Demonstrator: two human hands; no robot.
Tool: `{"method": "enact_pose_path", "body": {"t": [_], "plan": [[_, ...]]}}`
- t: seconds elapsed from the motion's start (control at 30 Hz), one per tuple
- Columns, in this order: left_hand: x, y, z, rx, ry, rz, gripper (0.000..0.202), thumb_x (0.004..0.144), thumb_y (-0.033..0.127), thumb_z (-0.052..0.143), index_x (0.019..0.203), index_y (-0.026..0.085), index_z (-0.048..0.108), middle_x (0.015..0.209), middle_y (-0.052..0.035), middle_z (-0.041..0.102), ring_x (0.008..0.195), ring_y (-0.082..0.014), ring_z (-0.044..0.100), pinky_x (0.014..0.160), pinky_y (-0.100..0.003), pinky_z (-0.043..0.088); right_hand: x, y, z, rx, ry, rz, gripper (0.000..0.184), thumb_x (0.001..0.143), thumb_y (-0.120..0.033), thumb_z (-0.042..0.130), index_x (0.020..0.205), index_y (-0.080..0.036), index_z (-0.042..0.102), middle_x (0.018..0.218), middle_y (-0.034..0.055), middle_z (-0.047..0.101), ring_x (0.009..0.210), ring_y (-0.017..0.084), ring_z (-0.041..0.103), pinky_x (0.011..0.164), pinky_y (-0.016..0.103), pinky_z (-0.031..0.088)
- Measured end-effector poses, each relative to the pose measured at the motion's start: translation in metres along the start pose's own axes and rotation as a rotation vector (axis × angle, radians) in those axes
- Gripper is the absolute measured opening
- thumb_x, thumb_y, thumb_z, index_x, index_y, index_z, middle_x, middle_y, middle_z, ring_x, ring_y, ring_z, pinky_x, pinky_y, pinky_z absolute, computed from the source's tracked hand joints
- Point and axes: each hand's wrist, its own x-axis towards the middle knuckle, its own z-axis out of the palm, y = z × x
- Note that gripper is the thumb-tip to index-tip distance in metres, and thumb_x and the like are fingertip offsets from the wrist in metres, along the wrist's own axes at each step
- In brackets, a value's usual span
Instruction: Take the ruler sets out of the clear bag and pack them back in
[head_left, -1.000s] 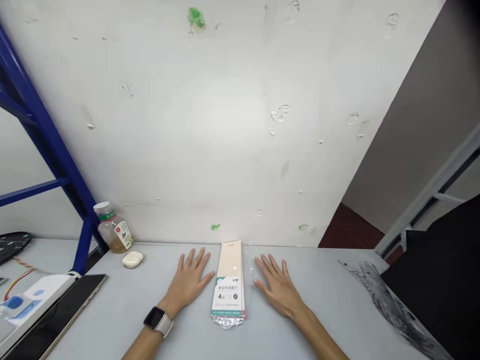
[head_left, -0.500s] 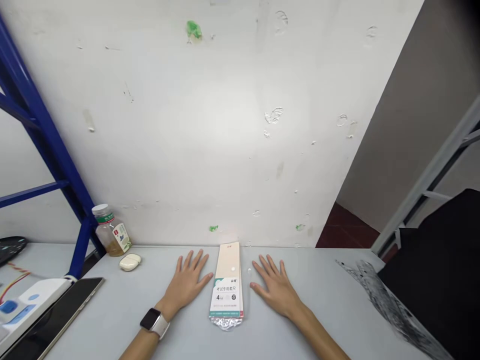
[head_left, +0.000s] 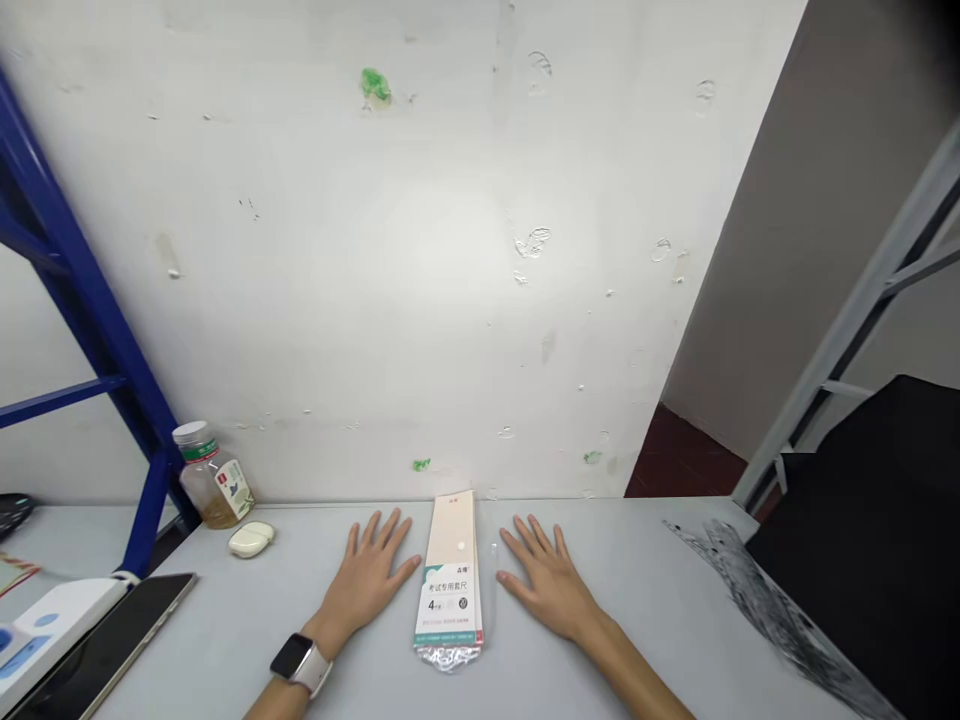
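Note:
Between my two hands lies a flat ruler-set package point(head_left: 450, 590), pinkish on top with a white and teal printed label and a clear plastic end towards me. My left hand point(head_left: 369, 578) rests palm down on the desk to its left, fingers spread, a watch point(head_left: 300, 660) on the wrist. To the package's right, my right hand point(head_left: 541, 580) also lies flat with fingers apart. Neither hand touches the package. A thin clear strip point(head_left: 493, 590) shows beside the package, near my right thumb; what it is I cannot tell.
At the left stand a jar point(head_left: 217, 480) with a white lid, a cream case point(head_left: 251, 539), a dark phone or tablet point(head_left: 112, 650) and a white power strip point(head_left: 60, 625). A blue metal frame point(head_left: 97, 290) rises there. Black fabric point(head_left: 862, 540) hangs over the right side. A white wall point(head_left: 420, 300) backs the desk.
The view has shifted slightly, so the scene sits a little lower and further left. Both hands and the package keep their places on the desk.

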Motion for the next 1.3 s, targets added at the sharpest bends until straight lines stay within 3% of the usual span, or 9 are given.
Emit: {"method": "enact_pose_path", "body": {"t": [0.3, 0.63, 1.0, 1.3], "plan": [[-0.0014, 0.0063, -0.0092, -0.002, -0.032, -0.011, 0.070, 0.093, 0.068, 0.025, 0.149, 0.027, 0.034, 0.158, -0.0028, 0.028, 0.145, -0.0351, 0.020, 0.115, -0.058, 0.016, -0.0007, -0.0015, -0.0012, -0.037, -0.002, 0.001, 0.070, 0.092, -0.069, 0.020, 0.152, -0.033, 0.022, 0.162, -0.0039, 0.008, 0.149, 0.026, 0.000, 0.119, 0.052, -0.006], [-0.0011, 0.0015, -0.0016, 0.013, 0.004, 0.003, 0.067, 0.093, 0.066, 0.026, 0.148, 0.030, 0.035, 0.157, -0.0027, 0.031, 0.145, -0.0352, 0.022, 0.114, -0.058, 0.016, -0.0005, -0.0025, -0.0004, -0.034, 0.002, -0.005, 0.072, 0.091, -0.070, 0.018, 0.152, -0.032, 0.023, 0.162, -0.0022, 0.009, 0.149, 0.026, 0.000, 0.119, 0.053, -0.004], [-0.0019, 0.0069, -0.0092, 0.006, -0.032, -0.019, 0.069, 0.092, 0.068, 0.025, 0.148, 0.029, 0.035, 0.157, -0.0025, 0.029, 0.145, -0.0346, 0.021, 0.115, -0.058, 0.016, 0.0005, 0.0011, 0.0032, -0.034, 0.010, -0.006, 0.072, 0.091, -0.070, 0.018, 0.152, -0.032, 0.022, 0.162, -0.0023, 0.009, 0.149, 0.025, 0.000, 0.119, 0.054, -0.005], [-0.0014, -0.0003, 0.0000, 0.023, 0.009, 0.003, 0.066, 0.093, 0.067, 0.028, 0.149, 0.031, 0.034, 0.157, -0.0022, 0.031, 0.145, -0.0342, 0.023, 0.115, -0.058, 0.016, 0.0004, -0.0007, 0.0017, -0.035, -0.001, -0.005, 0.073, 0.091, -0.071, 0.017, 0.152, -0.031, 0.022, 0.162, -0.0027, 0.008, 0.149, 0.026, 0.000, 0.119, 0.054, -0.005]]}}
